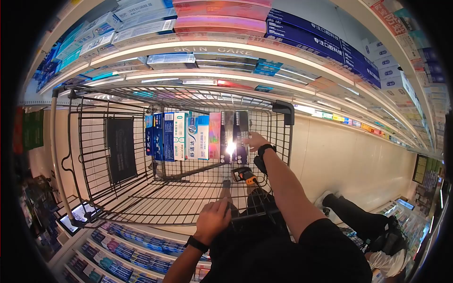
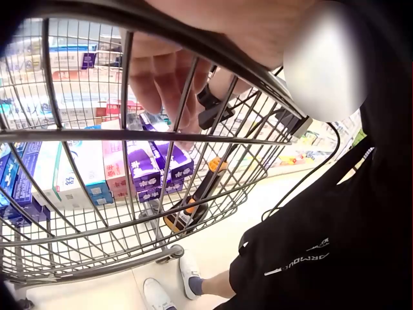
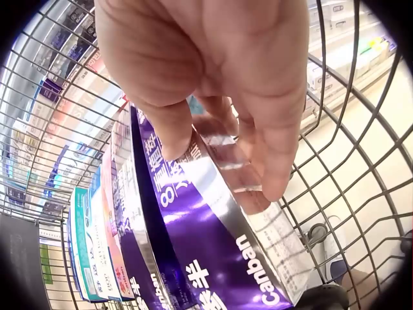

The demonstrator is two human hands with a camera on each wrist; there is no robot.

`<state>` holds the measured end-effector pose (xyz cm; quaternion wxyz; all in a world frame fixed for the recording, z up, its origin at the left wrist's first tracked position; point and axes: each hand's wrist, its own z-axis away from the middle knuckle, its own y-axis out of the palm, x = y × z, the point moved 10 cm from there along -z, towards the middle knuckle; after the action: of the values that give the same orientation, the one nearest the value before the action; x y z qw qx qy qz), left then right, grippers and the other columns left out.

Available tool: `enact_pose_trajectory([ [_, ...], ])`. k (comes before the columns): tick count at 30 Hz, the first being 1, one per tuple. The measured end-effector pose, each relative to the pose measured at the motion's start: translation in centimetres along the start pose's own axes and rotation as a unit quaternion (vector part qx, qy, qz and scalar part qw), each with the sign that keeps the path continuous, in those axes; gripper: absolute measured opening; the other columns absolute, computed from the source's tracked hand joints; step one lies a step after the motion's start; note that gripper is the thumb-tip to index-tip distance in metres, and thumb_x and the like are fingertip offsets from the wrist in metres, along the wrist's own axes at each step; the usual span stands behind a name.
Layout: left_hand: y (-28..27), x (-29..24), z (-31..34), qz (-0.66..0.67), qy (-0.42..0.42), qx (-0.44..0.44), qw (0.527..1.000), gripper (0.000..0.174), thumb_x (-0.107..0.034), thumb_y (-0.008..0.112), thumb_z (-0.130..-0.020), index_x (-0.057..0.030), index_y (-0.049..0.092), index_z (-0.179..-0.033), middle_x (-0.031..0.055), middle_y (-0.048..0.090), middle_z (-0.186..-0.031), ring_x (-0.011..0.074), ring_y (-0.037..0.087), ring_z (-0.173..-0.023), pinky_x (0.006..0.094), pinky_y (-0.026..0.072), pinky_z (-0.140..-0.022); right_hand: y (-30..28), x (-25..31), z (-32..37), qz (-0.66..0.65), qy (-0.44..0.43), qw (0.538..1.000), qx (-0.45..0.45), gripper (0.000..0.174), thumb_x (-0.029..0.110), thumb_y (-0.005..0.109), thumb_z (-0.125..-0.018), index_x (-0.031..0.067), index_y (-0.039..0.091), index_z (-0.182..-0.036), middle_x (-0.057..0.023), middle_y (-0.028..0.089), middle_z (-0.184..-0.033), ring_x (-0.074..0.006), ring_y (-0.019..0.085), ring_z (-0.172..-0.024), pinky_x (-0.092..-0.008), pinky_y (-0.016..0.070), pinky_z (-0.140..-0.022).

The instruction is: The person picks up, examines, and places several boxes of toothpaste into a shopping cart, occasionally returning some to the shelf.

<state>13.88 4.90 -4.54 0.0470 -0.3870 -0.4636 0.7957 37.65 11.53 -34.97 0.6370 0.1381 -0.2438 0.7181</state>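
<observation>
In the head view, my right hand point(image 1: 256, 140) reaches into the wire shopping cart point(image 1: 188, 218), at the right end of a row of cartons. It pinches a purple Canban toothpaste box point(image 3: 213, 239) in the right wrist view, thumb on one face and fingers on the other. A second purple box point(image 3: 139, 258) stands beside it. Further along the row are a pink box point(image 1: 214, 137), white-and-blue boxes point(image 1: 198, 139) and dark blue boxes point(image 1: 158, 137). My left hand point(image 1: 213, 219) rests on the cart's near rim, with its fingers point(image 2: 148, 90) draped loosely over it.
Shelves of boxed goods point(image 1: 222, 21) run along the cart's far side, and more packed shelves point(image 1: 127, 254) lie behind. An orange-and-black device point(image 2: 200, 194) is by the near side of the cart. Another person point(image 1: 368, 226) is at the right on the pale floor point(image 1: 339, 160).
</observation>
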Motion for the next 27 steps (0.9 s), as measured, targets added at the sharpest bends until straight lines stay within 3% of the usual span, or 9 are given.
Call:
enact_pose_trajectory([
  [2,0.2,0.1,0.0,-0.005,0.003,0.002,1.000,0.035,-0.021,0.066,-0.082,-0.0023,0.062,-0.111,0.0108,0.067,-0.092,0.0271,0.064,-0.085,0.0374,0.0531,-0.076,0.2,0.3,-0.4,0.027,-0.020,0.999,-0.002,0.057,0.031,0.070,-0.083,-0.0059,0.053,-0.123,-0.0183,0.066,-0.096,-0.0232,0.067,-0.076,-0.0374,0.0572,-0.061],
  [3,0.1,0.0,0.0,-0.005,0.007,-0.001,1.000,0.034,-0.020,0.066,-0.082,-0.0021,0.062,-0.110,0.0107,0.066,-0.091,0.0270,0.064,-0.084,0.0373,0.0530,-0.076,0.5,2.1,-0.4,0.075,-0.108,0.991,-0.031,0.043,0.029,0.067,-0.084,-0.0069,0.062,-0.107,-0.0152,0.067,-0.079,-0.0225,0.065,-0.060,-0.0349,0.0533,-0.052],
  [5,0.0,-0.1,-0.1,-0.005,0.017,-0.008,1.000,0.033,-0.019,0.066,-0.081,-0.0017,0.062,-0.109,0.0105,0.066,-0.089,0.0269,0.064,-0.083,0.0372,0.0529,-0.074,1.4,-0.5,-1.2,0.041,0.006,0.999,0.026,0.056,0.033,0.065,-0.084,-0.0113,0.054,-0.117,-0.0221,0.065,-0.096,-0.0252,0.066,-0.072,-0.0355,0.0491,-0.056],
  [11,0.4,-0.2,-0.1,-0.019,0.033,0.007,0.999,0.032,-0.019,0.065,-0.081,-0.0007,0.062,-0.107,0.0108,0.065,-0.086,0.0275,0.063,-0.079,0.0380,0.0519,-0.072,2.1,-0.7,-1.8,0.013,-0.003,1.000,0.019,0.055,0.033,0.062,-0.086,-0.0127,0.054,-0.115,-0.0227,0.065,-0.096,-0.0264,0.064,-0.061,-0.0373,0.0499,-0.053],
  [17,0.9,-0.2,0.2,-0.037,0.041,0.012,0.998,0.033,-0.021,0.063,-0.083,-0.0012,0.061,-0.110,0.0122,0.065,-0.088,0.0294,0.064,-0.081,0.0389,0.0520,-0.073,2.8,-2.8,-5.3,0.024,-0.022,0.999,-0.012,0.059,0.038,0.064,-0.078,-0.0080,0.059,-0.115,-0.0280,0.063,-0.112,-0.0388,0.061,-0.106,-0.0445,0.0474,-0.090],
  [19,0.9,-0.3,0.4,-0.043,0.042,0.004,0.998,0.027,-0.021,0.060,-0.085,-0.0034,0.061,-0.105,0.0111,0.064,-0.085,0.0285,0.063,-0.079,0.0397,0.0517,-0.072,0.7,3.7,2.7,0.075,-0.011,0.996,-0.050,0.059,0.037,0.065,-0.077,-0.0079,0.059,-0.116,-0.0286,0.062,-0.114,-0.0399,0.060,-0.108,-0.0452,0.0466,-0.092],
  [22,0.9,-0.8,0.4,-0.044,0.054,-0.003,0.998,0.024,-0.022,0.057,-0.086,-0.0047,0.061,-0.102,0.0114,0.064,-0.082,0.0295,0.063,-0.077,0.0408,0.0517,-0.071,-0.4,6.9,4.2,0.196,-0.076,0.973,-0.097,0.058,0.039,0.064,-0.082,-0.0071,0.058,-0.118,-0.0272,0.058,-0.123,-0.0394,0.055,-0.115,-0.0462,0.0462,-0.095],
  [25,1.4,-0.9,0.7,-0.049,0.062,0.016,0.997,0.027,-0.024,0.055,-0.088,-0.0043,0.061,-0.106,0.0147,0.065,-0.085,0.0330,0.064,-0.079,0.0431,0.0520,-0.071,-0.6,10.7,7.9,0.209,-0.183,0.956,-0.094,0.053,0.041,0.060,-0.083,-0.0042,0.061,-0.110,-0.0256,0.062,-0.114,-0.0401,0.058,-0.107,-0.0469,0.0466,-0.091],
  [27,1.8,-0.8,0.8,-0.063,0.047,0.050,0.996,0.030,-0.025,0.055,-0.089,-0.0044,0.060,-0.110,0.0174,0.066,-0.093,0.0344,0.064,-0.086,0.0443,0.0519,-0.074,-0.2,14.0,13.1,0.235,-0.222,0.946,-0.028,0.061,0.044,0.056,-0.089,-0.0059,0.054,-0.125,-0.0247,0.058,-0.124,-0.0372,0.055,-0.115,-0.0412,0.0437,-0.098],
])
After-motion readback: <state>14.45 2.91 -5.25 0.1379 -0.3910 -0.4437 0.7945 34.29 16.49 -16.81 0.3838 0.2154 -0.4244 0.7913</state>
